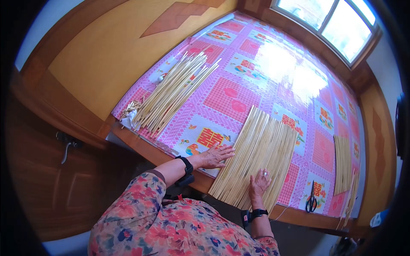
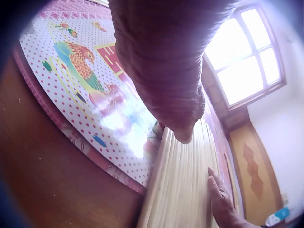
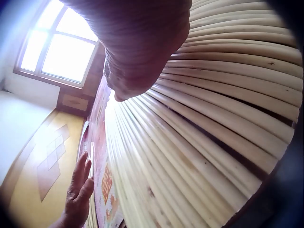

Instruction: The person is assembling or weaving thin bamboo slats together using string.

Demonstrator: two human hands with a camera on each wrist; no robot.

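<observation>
A wide mat of pale sticks lies side by side on the patterned tablecloth at the table's front. At its left edge rests my left hand, fingers spread and straight. My right hand lies on the sticks near the front, its fingers extended. In the left wrist view the left hand covers part of the sticks. The right wrist view shows stick ends at the table edge, with narrow dark gaps between some, beneath the right hand.
A loose pile of sticks lies at the left, beside short pieces and white crumpled material. Black scissors lie to the right. A narrower row of sticks is farther right, with a few thin sticks near it.
</observation>
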